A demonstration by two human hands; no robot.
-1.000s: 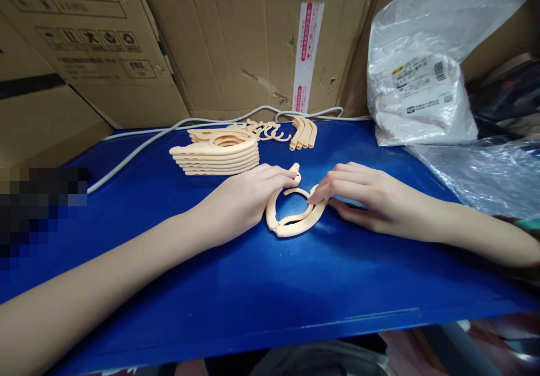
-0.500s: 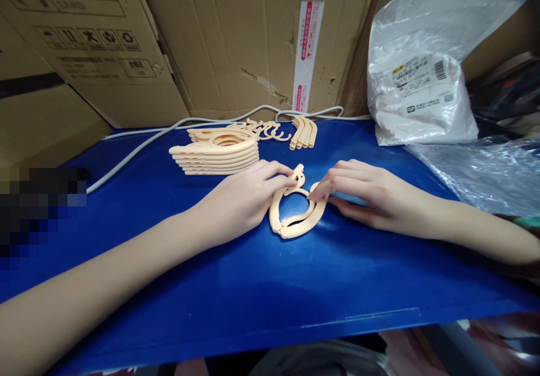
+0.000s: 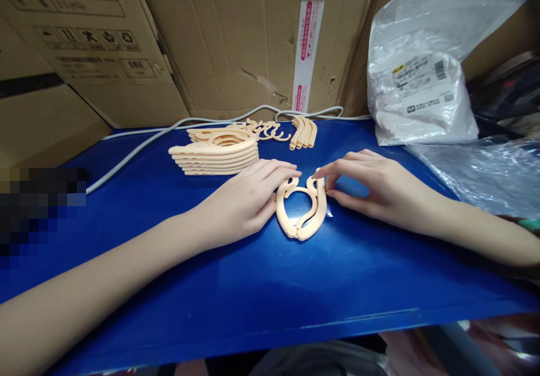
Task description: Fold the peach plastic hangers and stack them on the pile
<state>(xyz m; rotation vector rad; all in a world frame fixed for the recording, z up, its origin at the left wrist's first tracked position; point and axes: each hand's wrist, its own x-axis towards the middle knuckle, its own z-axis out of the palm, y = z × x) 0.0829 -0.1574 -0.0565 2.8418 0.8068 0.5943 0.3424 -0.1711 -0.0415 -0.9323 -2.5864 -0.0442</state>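
A cream plastic folding hanger (image 3: 321, 210) lies on the blue table surface, its two arms folded up on either side of a curved hook, the joint towards me. My left hand (image 3: 253, 196) grips the upper end of its left arm, fingers on top and thumb at the outer side. At the right arm's upper end, my right hand (image 3: 367, 182) pinches it between thumb and fingers. Just beyond my left hand stands a stack of matching folded hangers (image 3: 215, 159). Behind are several loose hooks (image 3: 268, 131) and several curved cream pieces (image 3: 304, 133) side by side.
Cardboard boxes (image 3: 236, 44) wall off the back and left. A white cable (image 3: 169, 126) runs along the rear of the blue table (image 3: 253, 303). At the right sit a labelled plastic bag (image 3: 422, 95) and clear plastic film (image 3: 485, 173).
The hanger has turned slightly and shifted a little right, so its two arms now stand more evenly. My right fingers have moved up to the right arm's end.
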